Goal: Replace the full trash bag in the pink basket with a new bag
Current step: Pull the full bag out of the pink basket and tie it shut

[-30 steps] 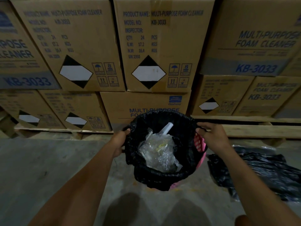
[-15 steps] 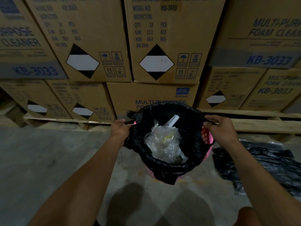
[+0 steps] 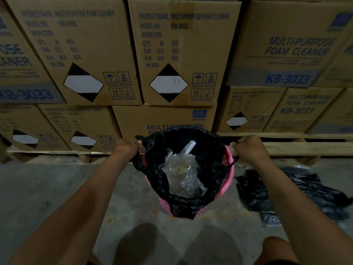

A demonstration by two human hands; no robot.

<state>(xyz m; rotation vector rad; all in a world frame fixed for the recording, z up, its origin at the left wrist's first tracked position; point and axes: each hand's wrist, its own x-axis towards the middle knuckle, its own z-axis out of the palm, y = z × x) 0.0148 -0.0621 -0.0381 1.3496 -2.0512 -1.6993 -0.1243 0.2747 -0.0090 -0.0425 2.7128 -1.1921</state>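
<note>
A pink basket [image 3: 228, 177] stands on the concrete floor in front of me, lined with a black trash bag [image 3: 183, 138]. Crumpled clear plastic and a white piece [image 3: 184, 173] lie inside the bag. My left hand [image 3: 127, 147] grips the bag's left edge in a fist. My right hand [image 3: 248, 150] is closed on the bag's right edge, which stretches into a thin strip. The edges are lifted off the rim, so pink wall shows on both sides. Another black bag [image 3: 286, 190] lies crumpled on the floor to the right.
Stacked cardboard boxes [image 3: 181, 54] of foam cleaner rise directly behind the basket on wooden pallets [image 3: 298, 148]. Grey concrete floor [image 3: 47, 188] spreads to the left. Two dark shadows fall on the floor near me.
Both hands have pulled the bag's edges up and outward off the basket rim, and more pink wall now shows. The view has tilted slightly.
</note>
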